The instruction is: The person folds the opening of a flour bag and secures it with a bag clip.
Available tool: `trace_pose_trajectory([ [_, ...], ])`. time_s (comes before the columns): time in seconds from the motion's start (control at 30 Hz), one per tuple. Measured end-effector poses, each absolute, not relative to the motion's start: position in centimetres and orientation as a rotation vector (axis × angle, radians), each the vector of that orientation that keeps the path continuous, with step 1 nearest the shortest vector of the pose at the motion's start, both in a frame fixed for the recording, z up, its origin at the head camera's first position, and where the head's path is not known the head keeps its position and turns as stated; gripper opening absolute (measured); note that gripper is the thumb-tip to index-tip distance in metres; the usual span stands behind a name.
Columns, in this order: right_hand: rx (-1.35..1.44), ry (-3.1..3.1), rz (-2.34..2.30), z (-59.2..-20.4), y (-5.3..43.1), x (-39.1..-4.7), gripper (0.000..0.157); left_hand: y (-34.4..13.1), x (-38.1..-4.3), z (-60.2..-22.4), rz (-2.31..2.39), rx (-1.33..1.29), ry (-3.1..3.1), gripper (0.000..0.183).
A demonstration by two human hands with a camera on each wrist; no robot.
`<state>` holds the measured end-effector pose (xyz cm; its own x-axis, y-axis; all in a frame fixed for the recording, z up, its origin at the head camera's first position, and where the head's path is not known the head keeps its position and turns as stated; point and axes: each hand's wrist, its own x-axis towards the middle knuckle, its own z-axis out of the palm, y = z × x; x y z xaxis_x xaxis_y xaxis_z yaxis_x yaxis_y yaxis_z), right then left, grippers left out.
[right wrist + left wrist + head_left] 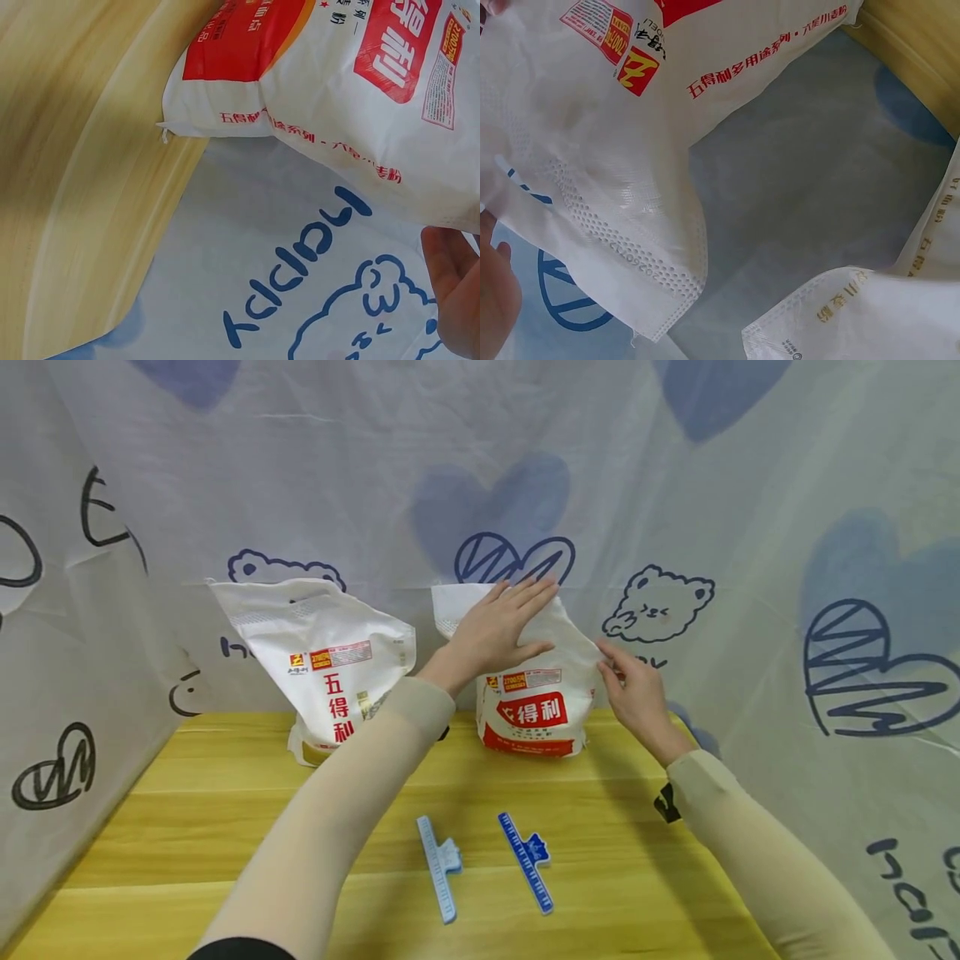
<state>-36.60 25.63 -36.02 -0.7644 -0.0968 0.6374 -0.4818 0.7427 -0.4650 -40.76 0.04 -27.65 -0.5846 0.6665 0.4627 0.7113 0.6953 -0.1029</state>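
Right bag is pinched at the edge by the right hand; touched by the left hand, fingers straight; the left bag is left apart.

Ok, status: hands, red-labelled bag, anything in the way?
Left hand across upper front of bag, right hand at its edge. Bag standing on table. Pale clip and dark clip lie in front, neither touching.

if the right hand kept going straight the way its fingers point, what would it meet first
Most likely the white bag with the red label panel: the right hand has its fingertips at that bag's side edge, though exact contact is hard to judge.
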Motion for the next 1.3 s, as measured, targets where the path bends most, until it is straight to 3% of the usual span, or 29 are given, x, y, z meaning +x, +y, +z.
trace_pose_trajectory([
  [0.83,0.409,-2.232,0.816,-36.7,25.2,-36.5,0.027,-1.0,-40.5,-29.6,-0.242,-1.122,-2.192,0.036],
  [1.3,0.389,-2.165,0.770,-37.1,24.9,-36.9,0.023,-1.5,-40.3,-30.5,-0.247,-1.115,-2.141,0.028],
])
